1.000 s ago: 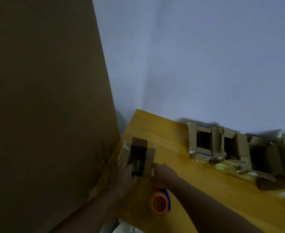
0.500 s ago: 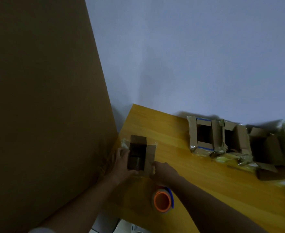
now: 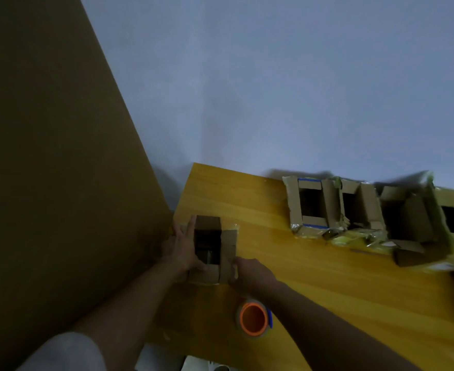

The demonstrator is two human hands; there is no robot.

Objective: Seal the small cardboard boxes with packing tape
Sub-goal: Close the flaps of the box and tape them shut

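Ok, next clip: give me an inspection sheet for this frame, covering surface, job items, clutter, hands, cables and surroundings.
Surface: yellow wooden table, dimly lit.
Job's things: small cardboard box near the table's left edge, flaps open, not yet sealed; tape roll with orange core lies nearer the person, untouched.
Clutter: row of open boxes with torn tape along the far right side.
Hands: left hand lies along the box's left side, fingers straight; right hand holds the box's right flap at its near corner.
Cables: nothing seen.
Surroundings: large brown board at left, pale wall behind.
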